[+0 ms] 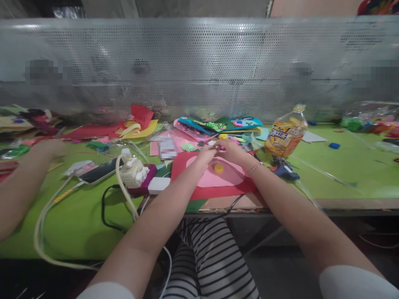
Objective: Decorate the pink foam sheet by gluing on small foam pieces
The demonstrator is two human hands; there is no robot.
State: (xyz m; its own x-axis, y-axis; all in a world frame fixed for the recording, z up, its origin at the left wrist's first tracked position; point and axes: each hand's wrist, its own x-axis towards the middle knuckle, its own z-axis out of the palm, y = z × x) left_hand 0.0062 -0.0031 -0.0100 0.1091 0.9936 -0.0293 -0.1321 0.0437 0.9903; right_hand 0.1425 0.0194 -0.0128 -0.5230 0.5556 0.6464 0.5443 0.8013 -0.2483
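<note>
My left hand (pixel 206 154) and my right hand (pixel 233 151) meet above the far edge of a red sheet (pixel 179 174). The fingers of both are pinched together at the tips. A small pink bit shows by the right fingertips, too small and blurred to name. Under my wrists a pink rounded cut-out (pixel 204 179) lies on the red sheet. A yellow disc like a bottle cap (pixel 218 168) sits on the cut-out. Just past my hands is another small yellow piece (pixel 223 136).
A bottle with an orange label (pixel 284 135) stands right of my hands, near a dark blue tool (pixel 285 173). On the left are a phone (pixel 102 171), a purple power strip (pixel 151 172) and looping cables. Another person's arm (pixel 28 178) reaches in. A perforated metal panel (pixel 199 62) stands behind.
</note>
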